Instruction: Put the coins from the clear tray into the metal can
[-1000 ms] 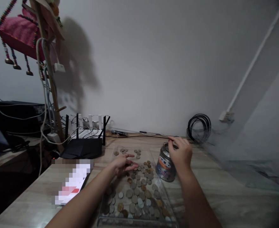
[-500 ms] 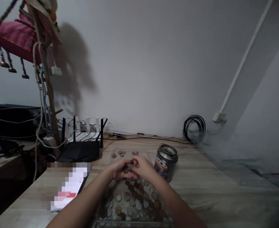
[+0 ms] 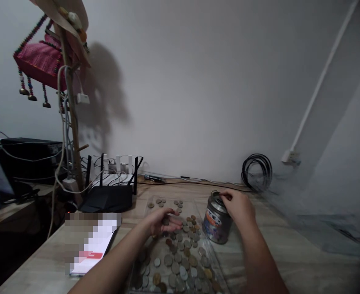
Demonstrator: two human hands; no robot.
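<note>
A clear flat tray (image 3: 149, 245) lies on the wooden table in front of me, covered with several loose coins (image 3: 180, 257). My left hand (image 3: 163, 220) hovers over the tray's middle, palm partly up, fingers curled round a few coins. To the right stands a small metal can (image 3: 216, 220) with a printed label. My right hand (image 3: 239, 206) is at the can's top rim, fingertips pinched together over its opening; whether a coin is in the pinch is too small to see.
A black router (image 3: 108, 196) with antennas sits at the back left, next to a cable-draped wooden pole (image 3: 71, 122). A blurred white paper (image 3: 90, 245) lies left of the tray. A black cable coil (image 3: 256, 171) rests against the wall.
My right hand left my left hand over the tray and moved right to the top of the can. The left hand stayed over the coins.
</note>
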